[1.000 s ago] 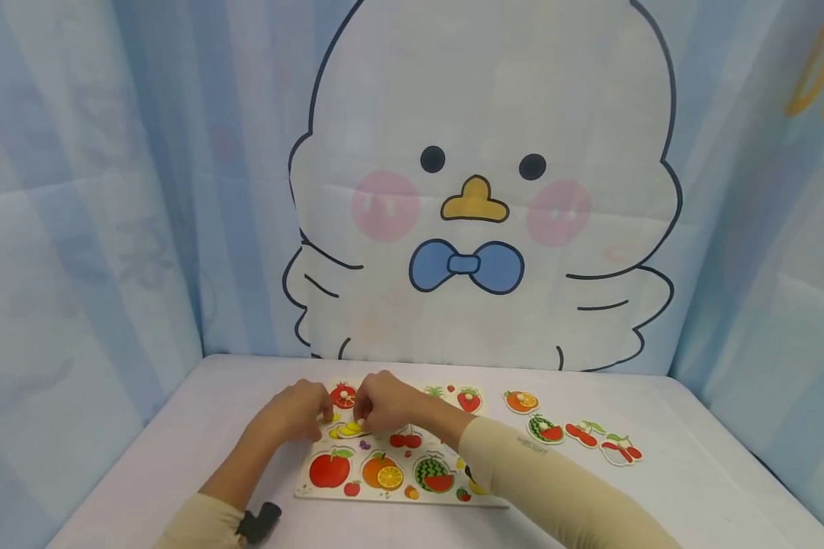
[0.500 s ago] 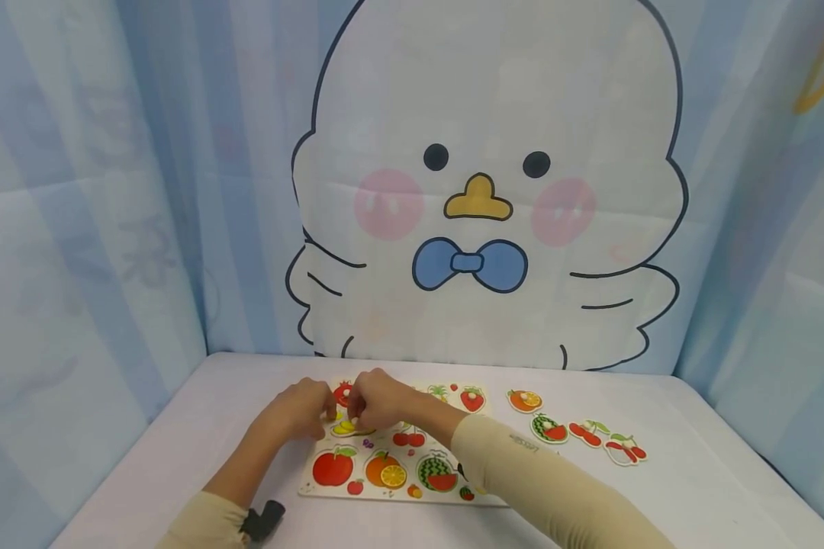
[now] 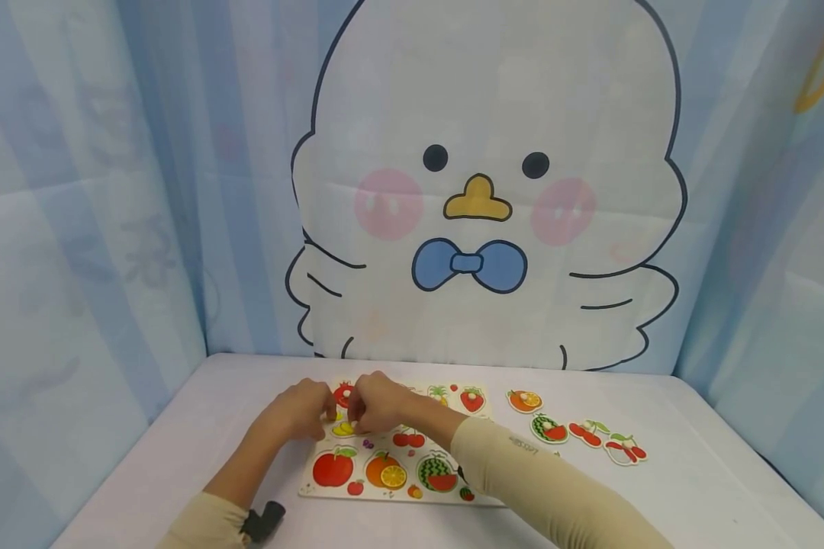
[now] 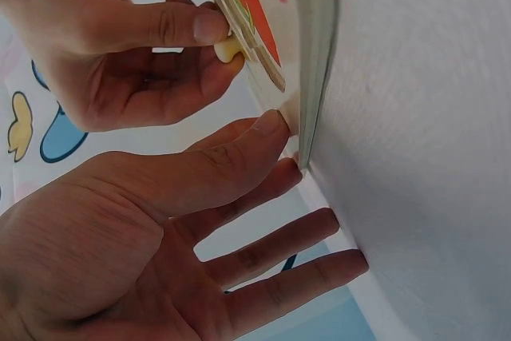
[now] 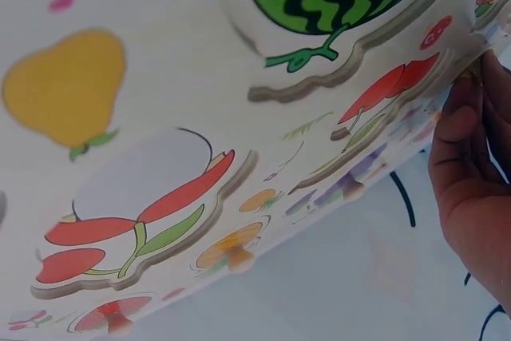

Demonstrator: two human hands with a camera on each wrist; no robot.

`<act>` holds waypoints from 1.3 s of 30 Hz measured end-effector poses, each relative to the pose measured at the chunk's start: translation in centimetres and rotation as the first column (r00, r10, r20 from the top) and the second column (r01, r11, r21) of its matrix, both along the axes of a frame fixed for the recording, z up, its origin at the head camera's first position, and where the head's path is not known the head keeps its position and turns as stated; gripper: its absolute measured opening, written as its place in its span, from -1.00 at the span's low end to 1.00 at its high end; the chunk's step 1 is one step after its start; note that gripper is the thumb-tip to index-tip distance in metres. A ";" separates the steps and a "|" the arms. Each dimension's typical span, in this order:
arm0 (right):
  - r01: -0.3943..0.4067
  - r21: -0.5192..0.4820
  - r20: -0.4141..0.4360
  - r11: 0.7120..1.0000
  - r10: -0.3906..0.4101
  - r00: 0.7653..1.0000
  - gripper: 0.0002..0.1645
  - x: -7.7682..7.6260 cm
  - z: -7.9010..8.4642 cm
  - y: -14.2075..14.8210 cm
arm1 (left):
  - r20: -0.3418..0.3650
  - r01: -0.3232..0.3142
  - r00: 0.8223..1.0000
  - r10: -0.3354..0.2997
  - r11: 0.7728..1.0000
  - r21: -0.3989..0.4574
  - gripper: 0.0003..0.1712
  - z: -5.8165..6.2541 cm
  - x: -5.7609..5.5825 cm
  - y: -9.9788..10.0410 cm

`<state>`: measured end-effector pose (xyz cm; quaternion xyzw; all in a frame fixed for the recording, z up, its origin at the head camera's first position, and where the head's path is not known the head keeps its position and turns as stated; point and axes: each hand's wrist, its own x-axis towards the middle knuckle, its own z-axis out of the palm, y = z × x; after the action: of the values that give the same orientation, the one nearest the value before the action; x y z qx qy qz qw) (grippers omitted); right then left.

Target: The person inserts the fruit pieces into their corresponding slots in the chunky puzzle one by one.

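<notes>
A white fruit puzzle board (image 3: 383, 496) lies on the table. Over its left part, my right hand (image 3: 378, 402) pinches a small knob (image 4: 227, 50) on a puzzle piece (image 4: 270, 69), seen edge-on and tilted at the board in the left wrist view. Yellow bananas (image 3: 343, 429) show beside those fingertips in the head view; the rest is hidden under the hand. My left hand (image 3: 300, 408) is at the board's left edge. Its thumb (image 4: 271, 124) touches the board near the edge, and its other fingers extend, spread, to the edge and tabletop.
Right of the board lie loose pieces: an orange (image 3: 524, 401), a watermelon (image 3: 549, 429), and two cherry-like ones (image 3: 589, 433). Apple (image 3: 333, 468) and watermelon (image 3: 437, 473) pictures fill the board's front row. Curtains with a cartoon bird (image 3: 477, 198) stand behind the table.
My right hand has shifted slightly left with the piece, and less of the yellow bananas shows beside it. My left hand stays at the board's edge. The head view has shifted a little.
</notes>
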<state>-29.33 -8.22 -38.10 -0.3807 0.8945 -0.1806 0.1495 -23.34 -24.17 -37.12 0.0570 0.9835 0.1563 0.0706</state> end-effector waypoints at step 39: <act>-0.122 -0.107 0.017 0.987 0.125 0.992 -0.66 0.7 0.3 2.9 | -0.008 0.009 1.000 -0.010 1.000 -0.010 -0.75 0.2 0.3 0.2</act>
<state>-28.61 -5.31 -37.81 -0.4407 0.8565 -0.2225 0.1509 -22.99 -23.97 -36.90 0.0620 0.9843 0.1511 0.0676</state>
